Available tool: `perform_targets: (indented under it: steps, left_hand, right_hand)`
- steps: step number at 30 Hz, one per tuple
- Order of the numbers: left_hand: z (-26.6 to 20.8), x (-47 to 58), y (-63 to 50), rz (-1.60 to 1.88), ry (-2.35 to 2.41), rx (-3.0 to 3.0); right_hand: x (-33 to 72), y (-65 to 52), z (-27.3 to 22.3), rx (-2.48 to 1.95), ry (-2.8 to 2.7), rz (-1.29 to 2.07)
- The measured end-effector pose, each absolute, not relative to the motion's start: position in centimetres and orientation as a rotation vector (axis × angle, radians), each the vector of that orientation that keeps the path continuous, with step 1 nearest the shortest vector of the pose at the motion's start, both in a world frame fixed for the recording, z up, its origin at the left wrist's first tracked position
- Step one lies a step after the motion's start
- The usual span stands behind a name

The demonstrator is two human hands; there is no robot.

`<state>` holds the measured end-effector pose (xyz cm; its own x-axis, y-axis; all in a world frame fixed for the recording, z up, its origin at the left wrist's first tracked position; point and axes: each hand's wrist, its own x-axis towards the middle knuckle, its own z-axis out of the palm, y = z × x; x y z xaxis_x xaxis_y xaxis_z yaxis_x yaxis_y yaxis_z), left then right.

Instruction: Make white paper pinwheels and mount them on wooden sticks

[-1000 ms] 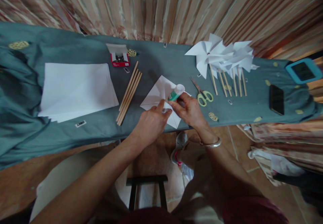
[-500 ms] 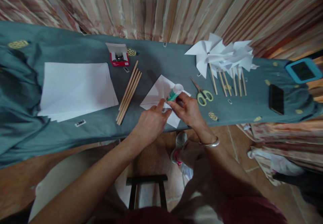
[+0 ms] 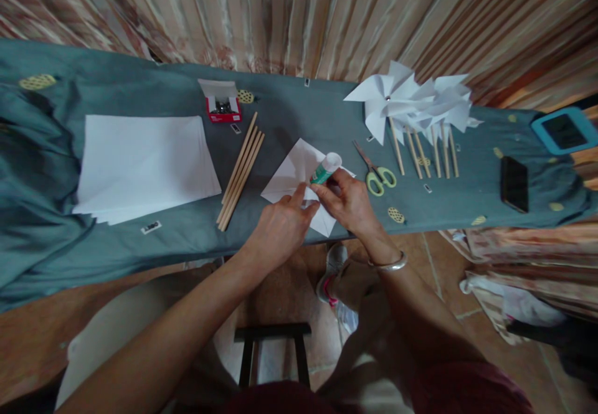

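A creased square of white paper (image 3: 292,168) lies on the cloth in front of me, with cuts and folds toward its middle. My right hand (image 3: 349,201) grips a green-and-white glue stick (image 3: 326,168), tilted with its lower end at the paper's centre. Close beside it, my left hand (image 3: 288,222) presses on the paper, index finger and thumb pinching a flap near the middle. The glue stick's tip is hidden by the fingers. Just right of my right hand lie scissors (image 3: 380,180) with light green handles, their blades slightly apart.
Left of the paper are several wooden sticks (image 3: 240,174) and a stack of white paper (image 3: 144,165). Behind stands an open red box (image 3: 223,110) of small metal pieces. Finished paper pinwheels (image 3: 390,99) lie at right, then a phone (image 3: 514,183) and a blue-framed device (image 3: 565,131).
Both hands keep almost the same pose at the paper's centre, the right one still on the glue stick. The whole view has shifted very slightly.
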<state>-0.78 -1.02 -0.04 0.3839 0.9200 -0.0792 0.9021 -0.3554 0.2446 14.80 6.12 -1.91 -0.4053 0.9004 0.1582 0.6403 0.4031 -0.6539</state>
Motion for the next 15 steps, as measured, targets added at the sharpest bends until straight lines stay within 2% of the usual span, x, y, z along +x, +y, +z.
perform_targets:
  steps: [6, 10, 15]
  left_hand:
    - [0.1, -0.8, -1.0, 0.093, 1.623, 2.375]
    - [0.3, -0.7, -1.0, 0.081, 1.622, 2.372]
    - [0.3, -0.9, -1.1, 0.115, 1.61, 2.331]
  right_hand:
    - [15.3, 6.1, -2.0, -1.331, -2.042, 0.82]
    - [16.8, 7.2, -2.0, -1.22, -1.56, 1.131]
    - [18.1, 7.9, -1.3, -1.205, -1.092, 1.335]
